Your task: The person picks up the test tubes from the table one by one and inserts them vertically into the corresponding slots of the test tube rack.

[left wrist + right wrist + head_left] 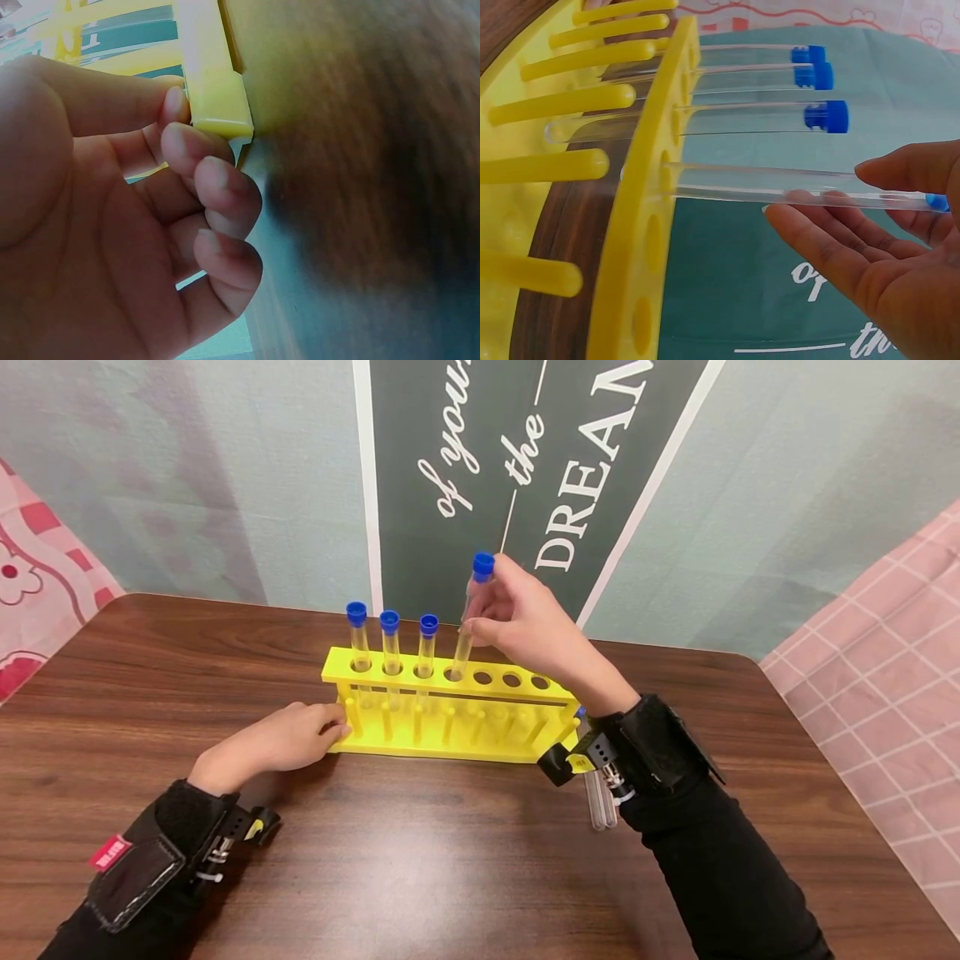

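Observation:
A yellow test tube rack (450, 752) stands on the table, with three blue-capped clear test tubes (391, 643) in its left holes. My right hand (525, 614) pinches a fourth capped test tube (765, 184) between thumb and fingers near its cap. That tube's lower end is through the middle hole of the top bar, slightly tilted, as the right wrist view also shows. At the rack's left end, my left hand (296, 735) holds the base corner. In the left wrist view, thumb and fingertips pinch the yellow end (217, 105) of the rack.
More clear tubes (600, 802) lie on the brown wooden table (420, 852), right of the rack and partly hidden under my right wrist. Three holes at the rack's right hold no tube. A printed cloth (300, 485) hangs behind the table.

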`<move>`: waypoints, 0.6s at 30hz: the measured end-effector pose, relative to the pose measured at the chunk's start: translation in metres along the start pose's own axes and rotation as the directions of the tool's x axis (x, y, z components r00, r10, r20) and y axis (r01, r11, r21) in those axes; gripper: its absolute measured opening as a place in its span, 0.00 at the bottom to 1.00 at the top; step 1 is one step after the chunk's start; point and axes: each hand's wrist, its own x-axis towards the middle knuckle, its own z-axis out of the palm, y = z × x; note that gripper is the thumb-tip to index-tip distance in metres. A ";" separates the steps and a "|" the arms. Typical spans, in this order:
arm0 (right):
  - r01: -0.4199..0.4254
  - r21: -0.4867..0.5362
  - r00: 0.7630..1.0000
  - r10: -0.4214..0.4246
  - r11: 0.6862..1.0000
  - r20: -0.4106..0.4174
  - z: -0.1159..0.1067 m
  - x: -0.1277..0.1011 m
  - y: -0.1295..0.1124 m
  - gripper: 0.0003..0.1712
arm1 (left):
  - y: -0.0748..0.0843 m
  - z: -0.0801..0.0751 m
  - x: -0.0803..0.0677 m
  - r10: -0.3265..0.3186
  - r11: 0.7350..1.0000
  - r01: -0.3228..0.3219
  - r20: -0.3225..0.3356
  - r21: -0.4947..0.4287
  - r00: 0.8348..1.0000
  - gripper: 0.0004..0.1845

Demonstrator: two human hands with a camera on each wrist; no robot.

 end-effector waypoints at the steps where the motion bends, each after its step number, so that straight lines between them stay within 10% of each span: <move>1: -0.005 -0.011 1.000 0.006 1.000 0.003 0.001 0.000 0.001 0.14 | 0.000 0.000 0.000 0.000 1.000 0.000 0.000 0.002 1.000 0.09; 18: -0.097 -0.094 0.992 0.104 0.991 0.068 0.018 -0.003 0.020 0.08 | 0.000 0.000 0.000 0.000 1.000 0.000 0.003 0.004 1.000 0.09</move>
